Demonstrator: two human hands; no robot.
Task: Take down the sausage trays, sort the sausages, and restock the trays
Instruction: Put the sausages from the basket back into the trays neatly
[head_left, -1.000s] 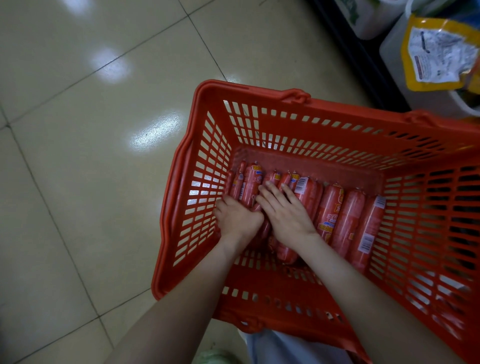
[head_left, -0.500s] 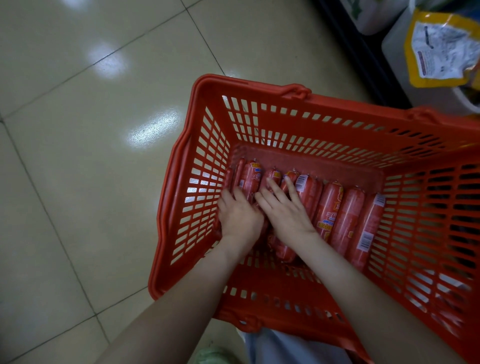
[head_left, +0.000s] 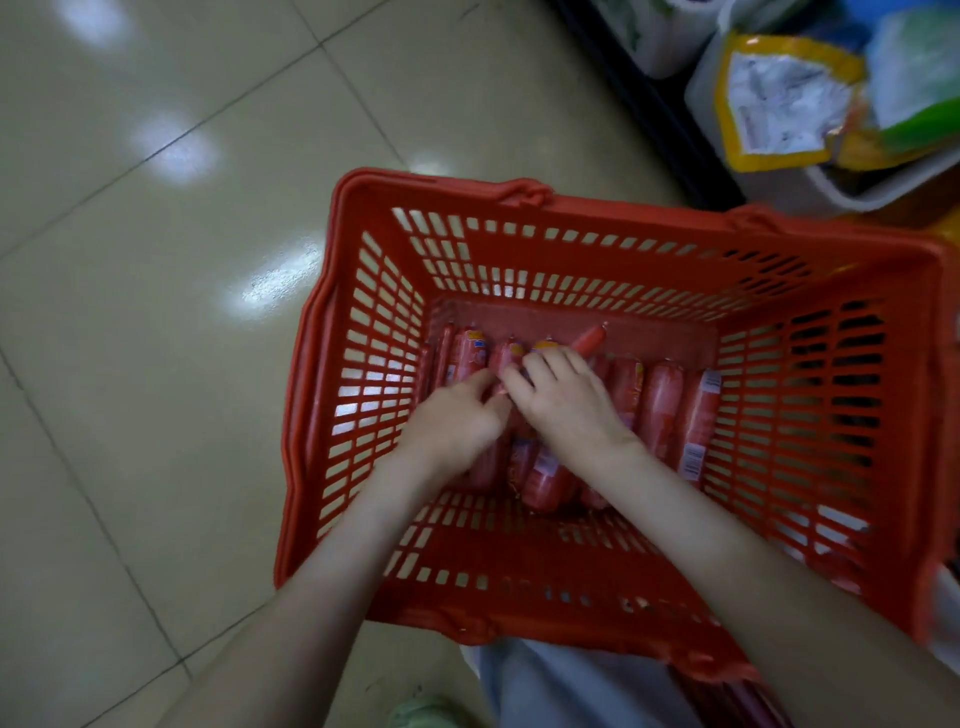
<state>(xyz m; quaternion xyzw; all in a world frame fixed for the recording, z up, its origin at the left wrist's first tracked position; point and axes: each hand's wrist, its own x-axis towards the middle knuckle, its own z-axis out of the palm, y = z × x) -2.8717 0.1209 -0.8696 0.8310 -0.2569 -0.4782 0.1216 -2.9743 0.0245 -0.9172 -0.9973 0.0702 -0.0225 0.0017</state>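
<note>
Glossy beige tiled floor (head_left: 156, 415) under red slotted plastic basket (head_left: 519, 205). Row of red-wrapped sausages (head_left: 660, 410) lies across basket bottom. Both hands inside, at left end of row. Right hand (head_left: 566, 402) seems to grip 1 slim red sausage (head_left: 590, 339), far tip tilted up; view blurred. Left hand (head_left: 457, 423) just beside it, fingers bent onto sausages; cannot tell whether grasping.

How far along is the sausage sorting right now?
Done: packaged sausages lie side by side on the floor of the red basket. In hand: both hands work the row's left end; the right hand seems to grip a thin sausage whose tip pokes up, the left hand beside it. Left: no trays in view, so restocking looks not yet started.
</note>
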